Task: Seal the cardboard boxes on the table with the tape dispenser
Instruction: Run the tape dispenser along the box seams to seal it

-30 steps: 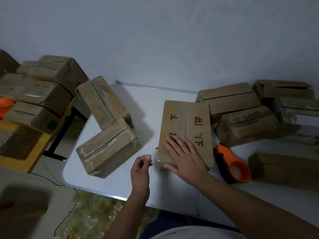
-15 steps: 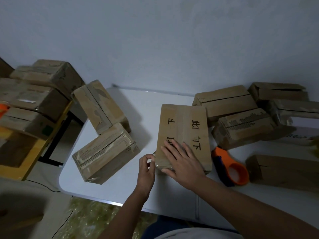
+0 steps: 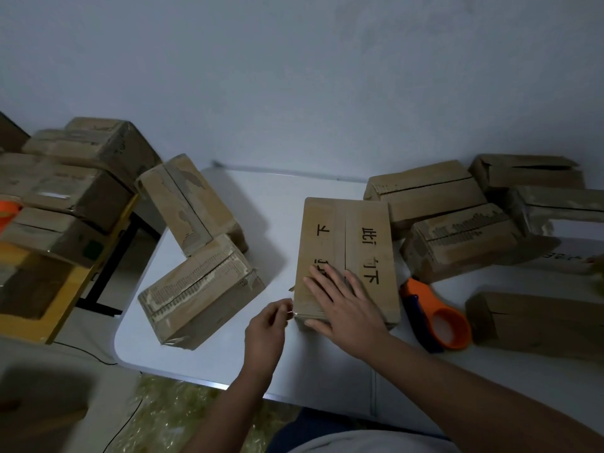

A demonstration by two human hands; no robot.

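A cardboard box [image 3: 346,237] with black printed characters lies flat in the middle of the white table [image 3: 261,197]. My right hand [image 3: 346,305] rests flat on the near end of its top, fingers spread. My left hand [image 3: 266,325] is at the box's near left corner, thumb and fingertips pinching what looks like a thin strip of clear tape there. An orange tape dispenser [image 3: 438,318] with a dark blue handle lies on the table just right of the box, untouched.
Two boxes [image 3: 196,289] lie at the table's left edge. Several more boxes [image 3: 457,237] crowd the right side, one [image 3: 536,322] beyond the dispenser. A stack of boxes [image 3: 65,188] sits on a yellow stand to the left. The wall is close behind.
My left hand has moved right from open air to the box's near left corner and closed its fingertips there. My right hand has stayed flat on the box.
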